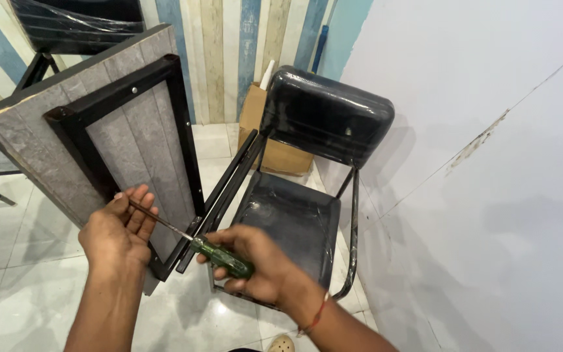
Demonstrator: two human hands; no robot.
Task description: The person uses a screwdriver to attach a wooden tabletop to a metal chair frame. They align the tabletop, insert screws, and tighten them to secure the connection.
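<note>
Nearest the lens, the right hand (255,261) is wrapped tight around the translucent green plastic handle of a screwdriver (223,256), wrist turned so the thin steel shaft runs up and to the left across the gap between the two hands. The left hand (120,229) meets it there — fingers curled together around the far end of the shaft, the tip hidden among them, apparently pinching or steadying it, perhaps with a small fastener that cannot be made out.

Just behind both hands stands a grey wood-grain tabletop panel (47,140), tipped up on edge so its underside faces the person; that tilt puts its black rectangular metal frame (177,111) within easy reach, and a small screw head shows on the frame's top rail. A loose black metal leg bar (232,176) leans against the frame's lower corner, directly past the screwdriver handle.

Beyond the right hand sits a black padded chair with a metal tube frame (307,195), its cushions in clear plastic wrap, serving as a prop near the panel. Further off, behind the chair back, a brown cardboard box (275,153) rests on the pale tiled floor (14,274) against a striped plank wall (229,45).
</note>
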